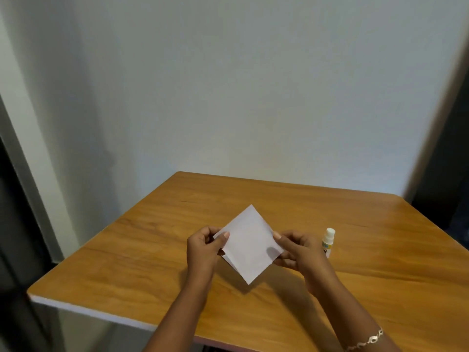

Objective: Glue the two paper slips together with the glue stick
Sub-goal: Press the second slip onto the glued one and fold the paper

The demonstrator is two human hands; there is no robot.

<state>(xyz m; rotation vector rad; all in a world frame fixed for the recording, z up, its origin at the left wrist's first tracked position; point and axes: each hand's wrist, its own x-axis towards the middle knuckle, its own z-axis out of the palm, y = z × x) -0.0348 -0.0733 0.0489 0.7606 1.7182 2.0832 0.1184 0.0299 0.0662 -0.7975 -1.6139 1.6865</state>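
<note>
Both hands hold the paper slips [250, 243] above the near middle of the wooden table [157, 255], clear of its surface; a shadow falls on the wood just below the lower corner. The paper is white, plain and unmarked on the face that shows, with a faint lilac cast in this light. It is roughly square and turned on its point, one corner aimed at the far wall [228, 85], the opposite corner aimed back at the person. Along the lower left edge a second thin white edge shows slightly out of line with the top sheet, so two layers lie face to face, nearly but not exactly matched. Whether they are bonded cannot be told.

The left hand [203, 250] is closed in a pinch on the left corner, thumb on top of the sheet, the other fingers curled beneath. The right hand [295, 252] is closed in a pinch on the right corner, thumb over the edge and fingers behind it; a dim shadow of a finger shows through the paper near that corner. A thin chain bracelet [365, 342] sits on the right forearm.

The glue stick [328, 241] stands upright on the table just beyond and to the right of the right hand, apart from the paper. It has a white cap, fitted, and a white body with a yellow and blue label, too small to read.
</note>
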